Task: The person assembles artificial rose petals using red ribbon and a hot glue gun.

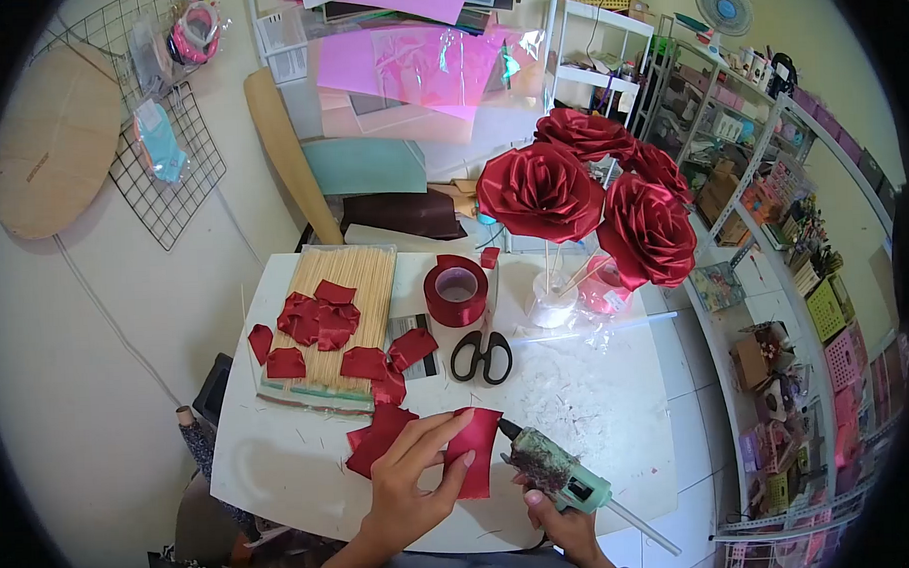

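Left hand (407, 486) pinches a red ribbon piece (474, 452) on the table (599, 399) — right hand (568, 525) grips the glue gun (553, 469), nozzle beside it.

Bare table (599, 399) lies open right of the scissors (481, 357), out to its right edge, and the near left corner is free too. The stick pack (366, 275) and loose petals (321, 319) crowd the left; the ribbon roll (456, 291) stands behind the scissors. Roses (541, 191) overhang the back. The glue gun (556, 473) and held petal (477, 445) fill the near middle.
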A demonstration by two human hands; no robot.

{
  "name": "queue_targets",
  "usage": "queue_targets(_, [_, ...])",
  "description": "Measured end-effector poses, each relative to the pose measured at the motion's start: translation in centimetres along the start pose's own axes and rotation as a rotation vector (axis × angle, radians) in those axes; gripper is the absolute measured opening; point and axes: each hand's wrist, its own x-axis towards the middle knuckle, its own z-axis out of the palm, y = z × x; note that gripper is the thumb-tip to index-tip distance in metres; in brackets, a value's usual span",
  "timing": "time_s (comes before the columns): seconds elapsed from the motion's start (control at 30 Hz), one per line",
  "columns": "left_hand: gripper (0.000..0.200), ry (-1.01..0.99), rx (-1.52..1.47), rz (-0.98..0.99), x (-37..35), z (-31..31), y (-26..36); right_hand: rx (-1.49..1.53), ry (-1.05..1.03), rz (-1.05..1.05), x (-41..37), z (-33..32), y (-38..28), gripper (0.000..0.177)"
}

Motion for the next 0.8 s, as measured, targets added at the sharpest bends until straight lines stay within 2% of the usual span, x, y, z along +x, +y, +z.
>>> queue_targets(0.3, [0.039,-0.011,-0.007,0.015,-0.14,0.0,-0.02,0.003,0.052,0.061,-0.26,0.07,-0.03,0.028])
queue_targets(0.8, [0.039,-0.043,0.056,0.054,-0.2,-0.28,0.21,-0.028,0.051,0.009,-0.29,0.01,0.22,0.028])
